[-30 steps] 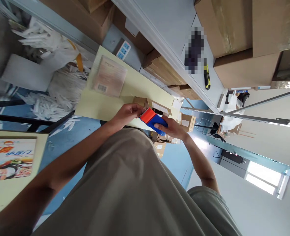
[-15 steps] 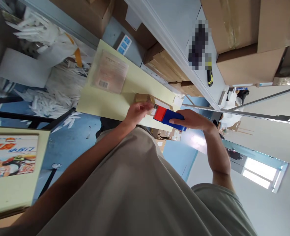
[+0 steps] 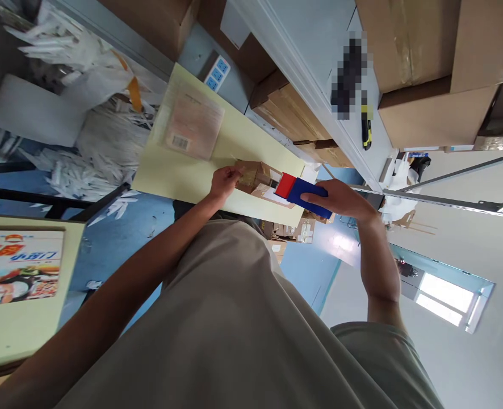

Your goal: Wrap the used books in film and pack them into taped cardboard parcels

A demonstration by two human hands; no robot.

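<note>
My right hand [image 3: 334, 199] grips the blue body of a tape dispenser [image 3: 305, 195], fingers over it and thumb along its side. Its red front, with a metal edge, points left over a small cardboard box [image 3: 251, 176]. The box lies on the pale yellow tabletop [image 3: 183, 184], with a white label partly showing under the dispenser. At the left end of the box, my left hand [image 3: 223, 184] has its fingers closed in a pinch. Whether something thin is between them, I cannot make out. Clear tape seems to cover the near end of the box.
A flat plastic-wrapped packet with a barcode [image 3: 196, 124] lies on the tabletop. Behind it are a power strip [image 3: 217, 74] and larger cartons [image 3: 294, 111]. A yellow-black utility knife [image 3: 366, 128] rests on the shelf. White scrap strips [image 3: 85, 170] are heaped at left, near a printed box [image 3: 19, 267].
My right hand has moved the tape dispenser right, away from my left hand. My left hand has shifted right, then back left to the box's end, and the two are now further apart.
</note>
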